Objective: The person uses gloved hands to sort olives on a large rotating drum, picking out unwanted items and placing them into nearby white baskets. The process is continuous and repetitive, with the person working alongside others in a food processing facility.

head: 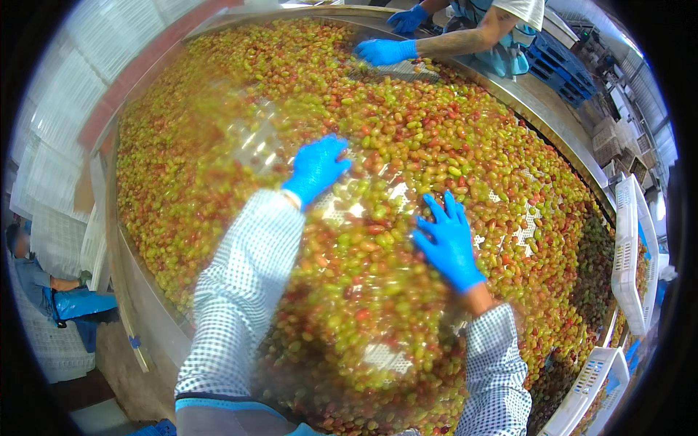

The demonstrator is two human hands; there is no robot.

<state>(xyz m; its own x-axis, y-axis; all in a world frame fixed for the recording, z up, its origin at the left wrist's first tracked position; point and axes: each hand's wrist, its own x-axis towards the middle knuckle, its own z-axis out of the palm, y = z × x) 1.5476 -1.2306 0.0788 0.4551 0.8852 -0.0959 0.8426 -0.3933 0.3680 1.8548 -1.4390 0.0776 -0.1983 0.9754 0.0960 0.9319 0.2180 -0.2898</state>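
Observation:
A broad layer of small oval fruits point(376, 229), green, yellow and red, covers a large sorting table point(493, 90) with a metal rim. White perforated surface point(387, 358) shows through gaps between them. My left hand point(318, 168), in a blue glove, is over the fruits left of centre. Its thumb stands out to the right, while its fingertips curl out of sight, so a hold cannot be told. Lower and to the right, my right hand point(448, 242), also blue-gloved, lies on the fruits with fingers spread and nothing gripped. Checkered sleeves cover both forearms.
A co-worker's gloved hand point(384, 52) reaches over the far side. White plastic crates point(627, 261) line the right edge. Blue pallets point(561, 68) stand beyond the far-right rim. Another person point(60, 294) is at left, near stacked white crates point(57, 229).

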